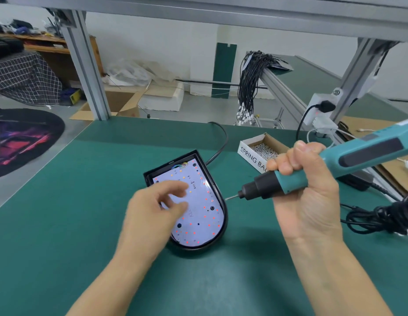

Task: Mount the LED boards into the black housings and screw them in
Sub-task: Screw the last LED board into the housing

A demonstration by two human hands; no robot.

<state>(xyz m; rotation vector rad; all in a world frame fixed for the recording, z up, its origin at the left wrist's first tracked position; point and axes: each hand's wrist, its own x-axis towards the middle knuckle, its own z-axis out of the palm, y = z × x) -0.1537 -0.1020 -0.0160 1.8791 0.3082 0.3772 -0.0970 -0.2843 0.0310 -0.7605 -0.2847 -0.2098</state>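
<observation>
Green-matted table [61,224] under both hands, framed by grey aluminium posts [84,65] beyond them. Just ahead of the left hand [152,215], a black D-shaped plastic housing [223,215] flat on the mat, with a white LED board [203,215] dotted red and orange seated inside. Left hand hovering over the board's near-left part, fingers loosely spread, grasping nothing; contact with the board cannot be told. To the right of the housing, right hand [305,190] wrapped around a teal electric screwdriver [335,165], black nose and thin bit pointing left toward the housing's right rim. Beyond the right hand, a small open cardboard box of silver screws [264,149]. Right of that hand, a tangle of black cable [380,217] on the mat.
</observation>
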